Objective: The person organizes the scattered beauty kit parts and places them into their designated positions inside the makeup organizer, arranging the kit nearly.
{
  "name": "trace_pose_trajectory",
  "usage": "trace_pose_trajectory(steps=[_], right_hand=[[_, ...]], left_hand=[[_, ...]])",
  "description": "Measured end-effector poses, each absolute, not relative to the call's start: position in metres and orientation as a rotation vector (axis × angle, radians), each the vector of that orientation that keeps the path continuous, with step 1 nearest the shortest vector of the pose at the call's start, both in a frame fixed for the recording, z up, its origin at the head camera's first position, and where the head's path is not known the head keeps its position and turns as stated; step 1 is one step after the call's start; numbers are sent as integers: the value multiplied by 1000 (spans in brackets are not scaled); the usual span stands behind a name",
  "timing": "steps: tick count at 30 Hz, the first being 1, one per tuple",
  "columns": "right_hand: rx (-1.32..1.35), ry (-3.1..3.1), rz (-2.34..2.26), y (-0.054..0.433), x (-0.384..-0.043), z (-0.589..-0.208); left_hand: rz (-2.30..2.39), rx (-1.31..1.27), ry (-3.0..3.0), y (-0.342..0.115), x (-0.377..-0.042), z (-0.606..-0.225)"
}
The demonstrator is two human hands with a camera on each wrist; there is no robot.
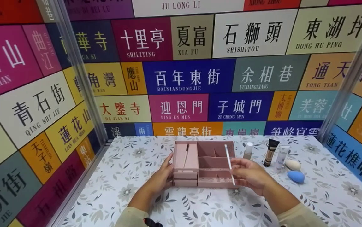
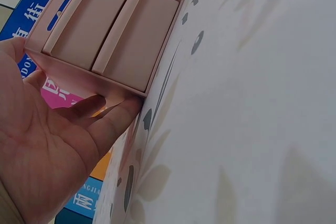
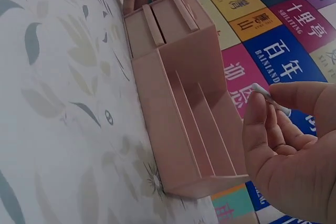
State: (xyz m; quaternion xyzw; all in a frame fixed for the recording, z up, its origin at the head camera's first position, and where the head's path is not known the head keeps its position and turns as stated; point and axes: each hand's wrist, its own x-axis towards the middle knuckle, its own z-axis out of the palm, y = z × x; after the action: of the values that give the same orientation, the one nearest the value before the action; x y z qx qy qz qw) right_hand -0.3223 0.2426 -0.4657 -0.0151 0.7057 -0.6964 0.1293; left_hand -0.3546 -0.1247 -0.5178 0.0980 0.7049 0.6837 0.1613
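Note:
A pink desktop organizer [image 1: 185, 157] stands on the table, with two drawers in its left part and open compartments on the right. Along its left side rests my left hand [image 1: 167, 170]; in the left wrist view the fingers [image 2: 118, 121] lie against the side wall, extended. My right hand [image 1: 250, 175] pinches a slim white pencil-like stick [image 1: 230, 164] between thumb and fingertips, over the organizer's right edge. The right wrist view shows one rounded end of the stick [image 3: 262, 92]. On the organizer's flat left top lies a thin stick [image 1: 186, 155] with a dark end.
Right of the organizer stand a white-capped bottle [image 1: 247, 151], a black tube [image 1: 271, 153] and a white tube [image 1: 281, 157]. Beside them lie a beige sponge [image 1: 293, 165] and a blue sponge [image 1: 296, 177]. Colourful panels [image 1: 187, 77] rise behind the flower-patterned tabletop [image 1: 111, 192].

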Motion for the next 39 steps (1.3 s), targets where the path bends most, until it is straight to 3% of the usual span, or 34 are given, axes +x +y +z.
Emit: trace_pose_trajectory(steps=[10, 39], right_hand=[[-153, 1995, -2043, 213, -325, -464], [0, 1874, -2090, 122, -385, -439]], left_hand=[[1952, 254, 2003, -124, -356, -519], [1879, 256, 2085, -127, -355, -517]])
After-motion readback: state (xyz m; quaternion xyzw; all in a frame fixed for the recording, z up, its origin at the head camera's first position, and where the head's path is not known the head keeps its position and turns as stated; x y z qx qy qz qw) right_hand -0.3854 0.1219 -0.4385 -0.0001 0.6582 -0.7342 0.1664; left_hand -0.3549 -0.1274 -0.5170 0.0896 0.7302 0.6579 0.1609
